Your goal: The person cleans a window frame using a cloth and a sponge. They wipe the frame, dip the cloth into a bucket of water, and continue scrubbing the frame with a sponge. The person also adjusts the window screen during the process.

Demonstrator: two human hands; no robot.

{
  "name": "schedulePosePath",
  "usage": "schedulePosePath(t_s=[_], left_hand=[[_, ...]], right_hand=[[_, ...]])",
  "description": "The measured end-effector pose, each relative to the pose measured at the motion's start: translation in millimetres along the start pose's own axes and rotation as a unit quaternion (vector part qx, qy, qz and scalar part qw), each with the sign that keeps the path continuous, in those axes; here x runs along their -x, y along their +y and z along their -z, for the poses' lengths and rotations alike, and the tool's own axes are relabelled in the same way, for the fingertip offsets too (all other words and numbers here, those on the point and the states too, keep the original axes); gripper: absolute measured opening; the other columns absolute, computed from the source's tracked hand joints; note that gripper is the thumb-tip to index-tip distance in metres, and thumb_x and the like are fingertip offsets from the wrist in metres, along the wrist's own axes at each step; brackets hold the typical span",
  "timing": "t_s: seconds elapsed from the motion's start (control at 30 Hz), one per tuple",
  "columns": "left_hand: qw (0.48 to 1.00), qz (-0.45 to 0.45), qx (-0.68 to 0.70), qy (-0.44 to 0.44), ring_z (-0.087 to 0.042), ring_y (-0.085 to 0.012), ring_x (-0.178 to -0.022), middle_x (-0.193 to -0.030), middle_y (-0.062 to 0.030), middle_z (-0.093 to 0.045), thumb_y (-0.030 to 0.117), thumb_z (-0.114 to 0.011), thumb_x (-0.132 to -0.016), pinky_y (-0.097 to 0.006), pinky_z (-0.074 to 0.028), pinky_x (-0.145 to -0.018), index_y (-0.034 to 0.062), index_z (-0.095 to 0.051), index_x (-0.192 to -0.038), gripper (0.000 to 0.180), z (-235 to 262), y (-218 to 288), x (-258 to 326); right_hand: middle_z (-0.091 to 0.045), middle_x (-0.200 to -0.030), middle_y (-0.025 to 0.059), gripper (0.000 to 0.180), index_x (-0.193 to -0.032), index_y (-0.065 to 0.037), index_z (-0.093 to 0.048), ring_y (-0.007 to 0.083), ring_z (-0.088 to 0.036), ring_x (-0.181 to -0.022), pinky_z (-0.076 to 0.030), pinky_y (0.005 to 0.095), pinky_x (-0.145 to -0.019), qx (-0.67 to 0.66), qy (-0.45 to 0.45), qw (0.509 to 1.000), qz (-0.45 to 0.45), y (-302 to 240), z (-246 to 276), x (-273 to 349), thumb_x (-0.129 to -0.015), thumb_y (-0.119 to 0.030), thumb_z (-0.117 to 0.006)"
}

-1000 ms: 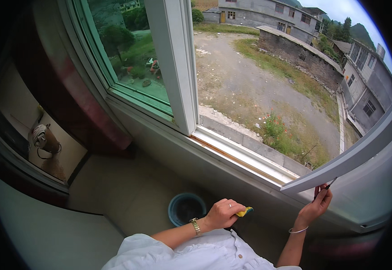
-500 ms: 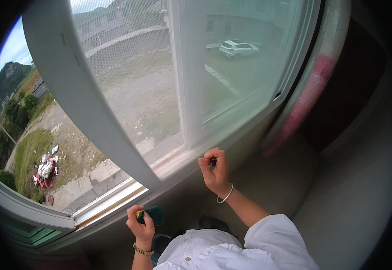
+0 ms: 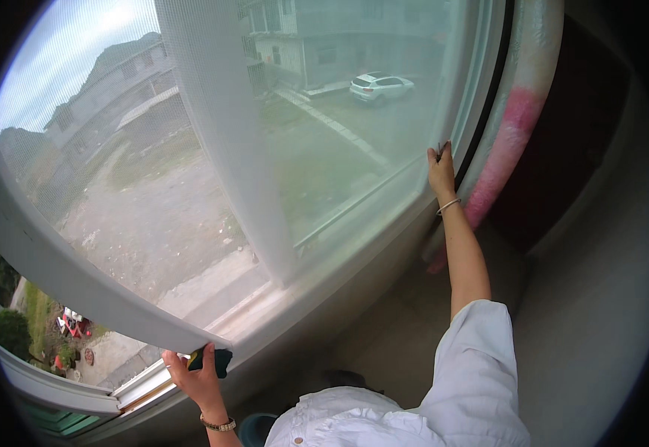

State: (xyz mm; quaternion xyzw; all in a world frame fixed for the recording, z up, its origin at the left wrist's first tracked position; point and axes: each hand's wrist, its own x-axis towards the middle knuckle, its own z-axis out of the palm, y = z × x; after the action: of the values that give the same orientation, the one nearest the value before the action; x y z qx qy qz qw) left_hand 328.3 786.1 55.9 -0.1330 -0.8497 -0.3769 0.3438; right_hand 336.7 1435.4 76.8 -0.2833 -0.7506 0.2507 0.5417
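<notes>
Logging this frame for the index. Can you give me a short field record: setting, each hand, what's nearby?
setting: indoors at a large white-framed window covered by a pale mesh insect screen
left hand: at the screen's lower left corner, gripping a dark green pad-like object
right hand: raised to the screen's right edge, pinching a small dark item too small to identify
nearby: pink and white rolled curtain; blue bucket below
outside: white car, grey buildings

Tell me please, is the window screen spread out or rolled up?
Spread out: the window screen stretches between the left hand and the right hand.
</notes>
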Motion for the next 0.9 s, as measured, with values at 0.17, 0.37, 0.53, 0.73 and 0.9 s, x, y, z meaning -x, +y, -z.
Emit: schedulePosePath(t_s=[0.17,0.37,0.53,0.73,0.9], left_hand=[[0.989,0.019,0.139,-0.049,-0.057,-0.0193,-0.087,-0.103,-0.0099,-0.057,0.011,-0.084,-0.079,-0.031,-0.051,-0.073,-0.0009,-0.056,-0.112,0.045,-23,31,-5],[0.979,0.054,0.187,-0.061,-0.059,-0.0158,-0.085,-0.098,-0.0071,-0.059,0.011,-0.084,-0.078,-0.029,-0.052,-0.075,0.0008,-0.056,-0.112,0.045,-46,49,-8],[0.989,0.065,0.119,-0.063,-0.057,-0.0125,-0.08,-0.095,-0.0048,-0.06,0.007,-0.081,-0.081,-0.024,-0.047,-0.072,0.0003,-0.058,-0.105,0.034,-7,23,-8],[0.977,0.108,0.176,-0.048,-0.056,-0.0111,-0.082,-0.092,-0.0019,-0.059,0.005,-0.079,-0.082,-0.023,-0.046,-0.074,-0.0004,-0.059,-0.103,0.03,-6,27,-9],[0.968,0.119,0.214,-0.055,-0.057,-0.0136,-0.083,-0.09,-0.0041,-0.06,0.003,-0.081,-0.079,-0.025,-0.046,-0.08,-0.0017,-0.059,-0.1,0.031,-24,37,-11]], right_hand=[[-0.061,-0.123,0.0279,0.067,-0.146,0.01,-0.028,0.039,-0.061,-0.113,-0.047,0.041,-0.096,0.009,-0.005,0.999,-0.048,27,-5,-38,-0.1,-0.029,-0.057],[-0.056,-0.133,0.0254,0.067,-0.144,0.01,-0.032,0.035,-0.057,-0.122,-0.043,0.0389,-0.102,0.022,-0.007,0.999,-0.044,84,21,-79,-0.1,-0.033,-0.057],[-0.058,-0.131,0.0198,0.063,-0.142,0.007,-0.038,0.029,-0.057,-0.119,-0.043,0.0353,-0.102,-0.088,-0.054,0.991,-0.09,62,11,-40,-0.101,-0.037,-0.057],[-0.061,-0.124,0.0145,0.06,-0.139,0.004,-0.042,0.0244,-0.058,-0.114,-0.043,0.0343,-0.1,-0.057,-0.077,0.989,-0.109,49,10,-37,-0.1,-0.039,-0.057],[-0.062,-0.119,0.0113,0.057,-0.136,0.004,-0.045,0.0224,-0.058,-0.11,-0.044,0.0331,-0.098,-0.092,-0.049,0.99,-0.096,72,14,-60,-0.1,-0.039,-0.058]])
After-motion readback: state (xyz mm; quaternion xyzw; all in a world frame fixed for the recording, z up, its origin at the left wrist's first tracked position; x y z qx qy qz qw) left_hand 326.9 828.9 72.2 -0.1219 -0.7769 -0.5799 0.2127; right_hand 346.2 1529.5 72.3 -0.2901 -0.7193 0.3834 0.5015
